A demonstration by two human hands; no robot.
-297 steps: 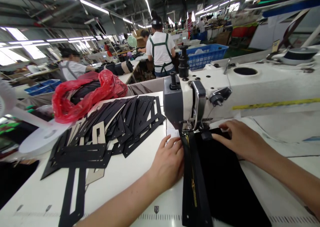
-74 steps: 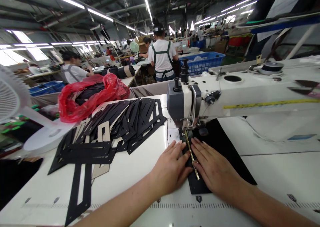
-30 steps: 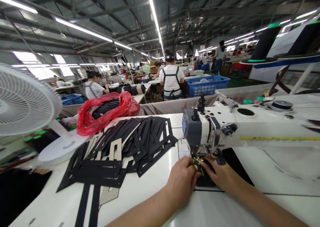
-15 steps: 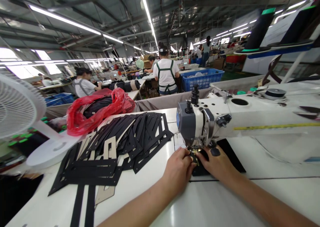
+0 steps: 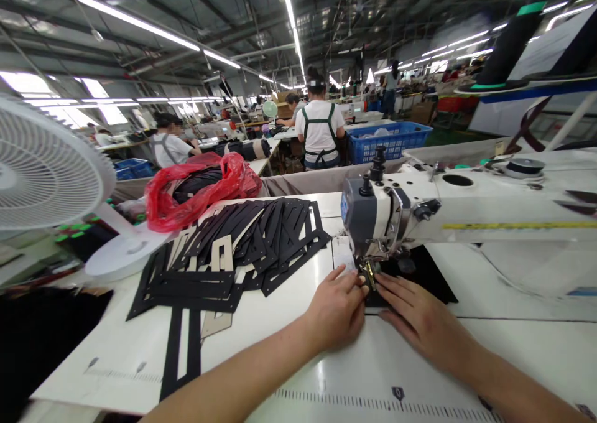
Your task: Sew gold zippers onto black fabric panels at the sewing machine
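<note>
Beneath the needle area of the sewing machine [image 5: 392,214] lies a black fabric piece [image 5: 426,277], with a short zipper [image 5: 370,275] showing gold-coloured teeth. My left hand [image 5: 338,311] is at the zipper's left side, its fingers curled and pressed together at the zipper's edge; the fingertips are partly hidden. On the other side, my right hand [image 5: 422,317] lies with fingers stretched over the black fabric, fingertips beside the zipper teeth. The part of the fabric under the machine head is hidden.
Left of the machine, black and beige cut strips with slots [image 5: 252,242] lie in an overlapping pile. A white fan [image 5: 125,249] and a red plastic bag [image 5: 163,208] stand beyond. Thread cones [image 5: 506,50] are at upper right. Co-workers sit farther off near a blue basket [image 5: 392,142].
My right hand has drawn back from the machine head, its fingers now flatter and straighter. More of the zipper shows. The whole view has shifted, so the surroundings sit farther right.
</note>
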